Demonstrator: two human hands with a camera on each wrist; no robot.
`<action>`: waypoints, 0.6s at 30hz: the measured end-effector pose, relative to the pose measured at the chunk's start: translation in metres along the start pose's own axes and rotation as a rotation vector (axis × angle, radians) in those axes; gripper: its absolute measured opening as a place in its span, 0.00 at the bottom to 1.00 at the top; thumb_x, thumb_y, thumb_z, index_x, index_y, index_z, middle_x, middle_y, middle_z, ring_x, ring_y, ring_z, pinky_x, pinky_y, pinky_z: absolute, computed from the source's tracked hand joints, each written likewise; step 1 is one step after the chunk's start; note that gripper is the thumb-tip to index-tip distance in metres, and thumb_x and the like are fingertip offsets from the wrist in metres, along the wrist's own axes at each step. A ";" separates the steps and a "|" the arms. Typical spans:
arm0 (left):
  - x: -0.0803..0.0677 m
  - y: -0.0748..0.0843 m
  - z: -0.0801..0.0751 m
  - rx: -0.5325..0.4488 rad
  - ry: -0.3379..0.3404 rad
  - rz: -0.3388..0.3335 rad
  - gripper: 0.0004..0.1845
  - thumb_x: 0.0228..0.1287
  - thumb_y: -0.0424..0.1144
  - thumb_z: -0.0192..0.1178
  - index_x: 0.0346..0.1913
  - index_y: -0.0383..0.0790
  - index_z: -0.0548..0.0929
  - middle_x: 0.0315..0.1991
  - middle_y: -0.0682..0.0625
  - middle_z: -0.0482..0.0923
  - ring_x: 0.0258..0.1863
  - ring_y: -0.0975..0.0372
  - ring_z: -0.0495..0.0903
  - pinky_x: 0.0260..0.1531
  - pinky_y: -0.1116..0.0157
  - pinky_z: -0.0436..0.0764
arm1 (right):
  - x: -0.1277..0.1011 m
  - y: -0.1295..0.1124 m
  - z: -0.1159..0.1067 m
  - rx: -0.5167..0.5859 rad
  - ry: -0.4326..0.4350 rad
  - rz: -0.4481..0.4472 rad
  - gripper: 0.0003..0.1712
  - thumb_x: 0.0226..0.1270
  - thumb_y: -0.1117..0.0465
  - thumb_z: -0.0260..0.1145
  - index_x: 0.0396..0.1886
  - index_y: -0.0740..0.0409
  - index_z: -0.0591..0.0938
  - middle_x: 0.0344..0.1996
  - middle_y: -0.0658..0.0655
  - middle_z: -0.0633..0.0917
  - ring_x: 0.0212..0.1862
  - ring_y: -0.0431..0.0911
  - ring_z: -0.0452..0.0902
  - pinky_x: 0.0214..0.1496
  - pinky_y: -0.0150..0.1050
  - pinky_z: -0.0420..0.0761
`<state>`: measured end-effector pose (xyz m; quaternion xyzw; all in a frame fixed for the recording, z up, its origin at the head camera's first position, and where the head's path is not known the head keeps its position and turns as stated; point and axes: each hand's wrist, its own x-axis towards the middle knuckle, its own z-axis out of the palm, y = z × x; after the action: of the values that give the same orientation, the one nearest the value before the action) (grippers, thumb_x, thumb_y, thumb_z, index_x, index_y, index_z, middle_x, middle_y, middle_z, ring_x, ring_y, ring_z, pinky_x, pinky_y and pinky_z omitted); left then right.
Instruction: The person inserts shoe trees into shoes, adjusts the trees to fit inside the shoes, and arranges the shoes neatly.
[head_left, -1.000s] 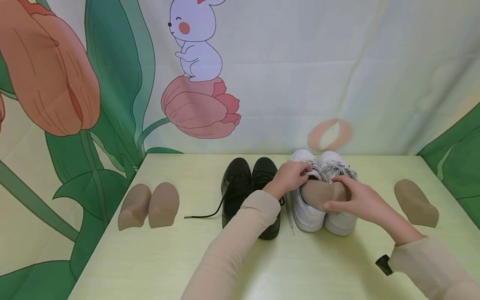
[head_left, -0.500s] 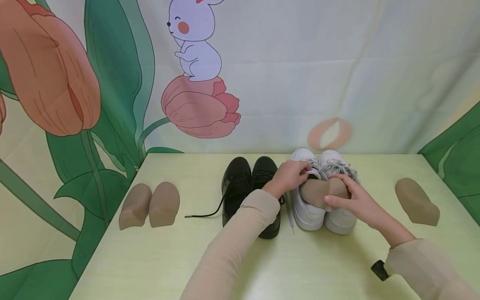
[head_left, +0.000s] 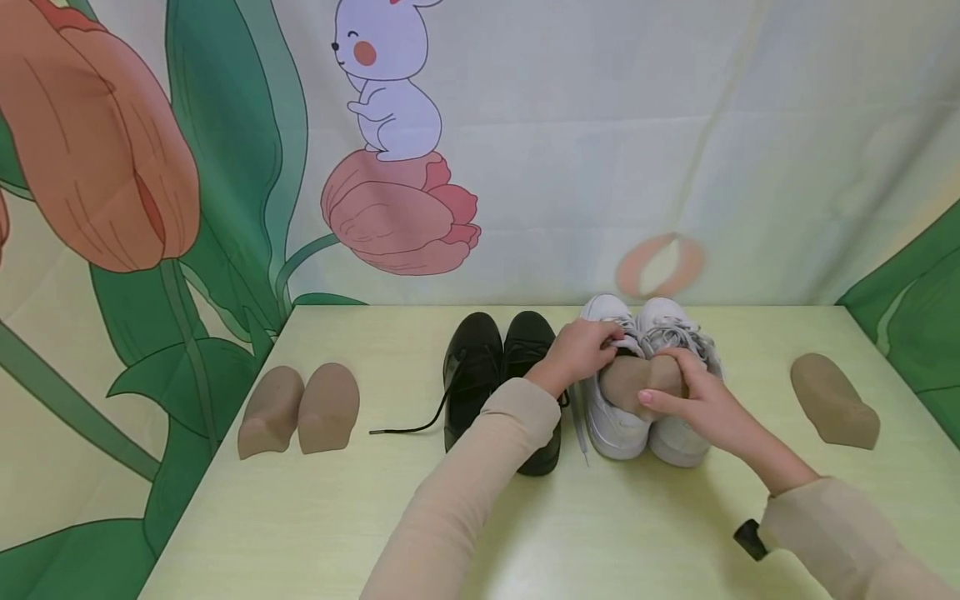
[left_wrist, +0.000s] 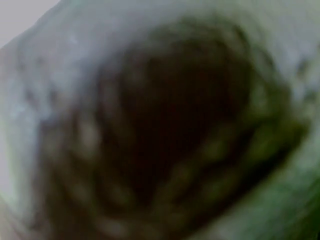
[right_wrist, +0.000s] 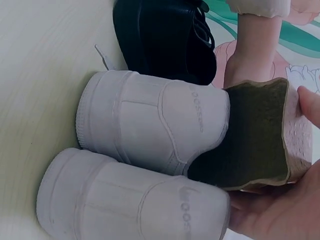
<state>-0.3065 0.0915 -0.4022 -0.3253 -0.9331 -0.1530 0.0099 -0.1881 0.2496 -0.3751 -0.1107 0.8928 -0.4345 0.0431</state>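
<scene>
Center-right, my left hand point(head_left: 587, 350) pinching a white shoe point(head_left: 617, 435), my right hand point(head_left: 703, 408) edges its gripped insert point(head_left: 624, 382) leftward, seemingly deeper inside.

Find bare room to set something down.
Free: the pale yellow tabletop in front of the two rounded tan blocks, left of the beige left sleeve; also the strip between the white laced sneakers and the lone tan block. Crowded: around the white sneakers and black laced shoes, where the left hand, right hand and held tan block cluster.
</scene>
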 end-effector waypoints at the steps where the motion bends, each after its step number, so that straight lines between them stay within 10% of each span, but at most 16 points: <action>1: 0.000 0.000 0.000 0.000 0.000 0.000 0.12 0.62 0.41 0.52 0.47 0.50 0.79 0.42 0.57 0.80 0.40 0.64 0.78 0.42 0.68 0.75 | 0.000 -0.001 0.001 -0.010 0.006 -0.004 0.33 0.60 0.51 0.58 0.60 0.62 0.58 0.58 0.66 0.64 0.57 0.58 0.61 0.51 0.53 0.66; 18: 0.001 0.002 -0.004 0.114 -0.048 0.084 0.12 0.63 0.37 0.50 0.47 0.49 0.78 0.43 0.56 0.80 0.41 0.64 0.78 0.44 0.70 0.74 | 0.011 -0.011 0.001 -0.154 0.010 0.037 0.41 0.59 0.42 0.56 0.61 0.65 0.58 0.60 0.68 0.64 0.61 0.62 0.59 0.55 0.58 0.63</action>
<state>-0.3063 0.0925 -0.3978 -0.3667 -0.9258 -0.0913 0.0126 -0.1973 0.2398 -0.3670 -0.0953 0.9256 -0.3644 0.0380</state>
